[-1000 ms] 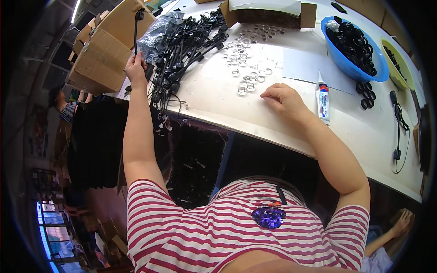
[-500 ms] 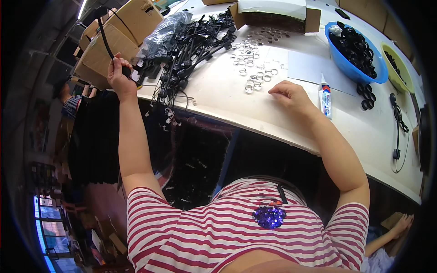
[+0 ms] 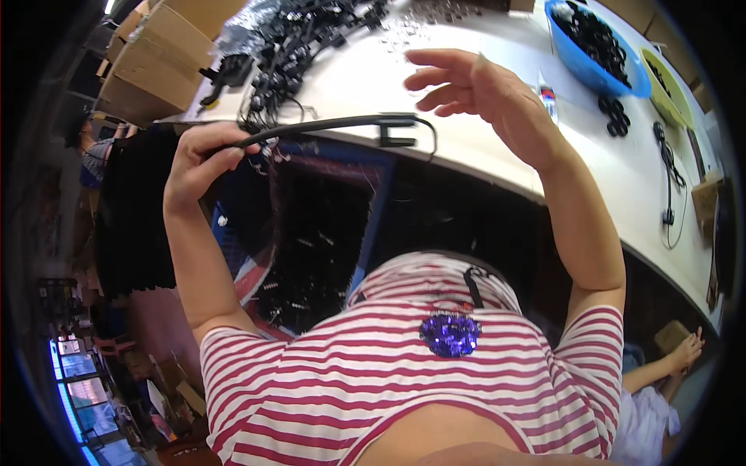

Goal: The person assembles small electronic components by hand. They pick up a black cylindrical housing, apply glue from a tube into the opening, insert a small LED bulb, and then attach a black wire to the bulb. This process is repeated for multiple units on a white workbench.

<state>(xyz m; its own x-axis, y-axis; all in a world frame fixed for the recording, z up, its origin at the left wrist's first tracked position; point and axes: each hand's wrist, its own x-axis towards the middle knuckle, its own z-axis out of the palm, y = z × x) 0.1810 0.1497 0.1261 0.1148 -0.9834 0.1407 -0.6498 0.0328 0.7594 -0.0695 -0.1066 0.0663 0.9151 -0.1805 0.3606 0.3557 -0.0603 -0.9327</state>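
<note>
My left hand (image 3: 198,159) is closed around one end of a black gooseneck arm (image 3: 326,123), which stretches to the right past the table's front edge. At its far end is a slotted black clip-like piece, with a thin cable curving down beside it. My right hand (image 3: 497,97) is raised over the table, fingers spread and holding nothing, a short way from that end. Beyond it small round clear pieces (image 3: 404,31) lie scattered, partly blurred. A heap of similar black arms with wires (image 3: 287,58) sits at the table's left.
On the right stand a blue basin (image 3: 639,80) of black rings and a yellow-green basin (image 3: 674,105). Near them are loose black rings (image 3: 614,116), a glue tube (image 3: 548,99) and a black cable (image 3: 670,167). Cardboard boxes (image 3: 159,62) are at left. Another person's hand (image 3: 685,353) shows at lower right.
My left hand has brought the gooseneck arm down from upright to nearly level, pointing right. My right hand has lifted from the table and its fingers have spread. The view has shifted.
</note>
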